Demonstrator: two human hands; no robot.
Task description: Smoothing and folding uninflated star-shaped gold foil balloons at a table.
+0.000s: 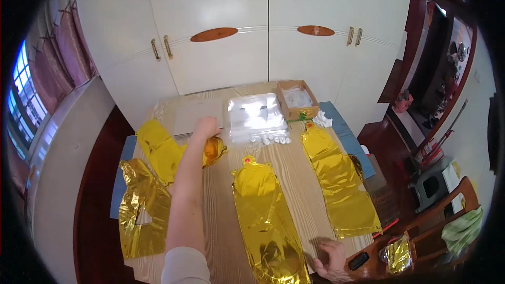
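My left hand reaches far across the wooden table, its fingers closed over a crumpled orange-gold foil balloon. A long flat gold foil balloon lies down the middle of the table. My right hand rests at the table's near edge, fingers spread, touching that balloon's lower right corner. Another flat gold foil balloon lies to the right. Two more gold foil pieces lie on the left, beside my left forearm.
A pile of clear plastic bags and a small cardboard box sit at the far side, with small white pieces in front. White wardrobe doors stand behind. A wooden chair at the right holds a gold packet and a green cloth.
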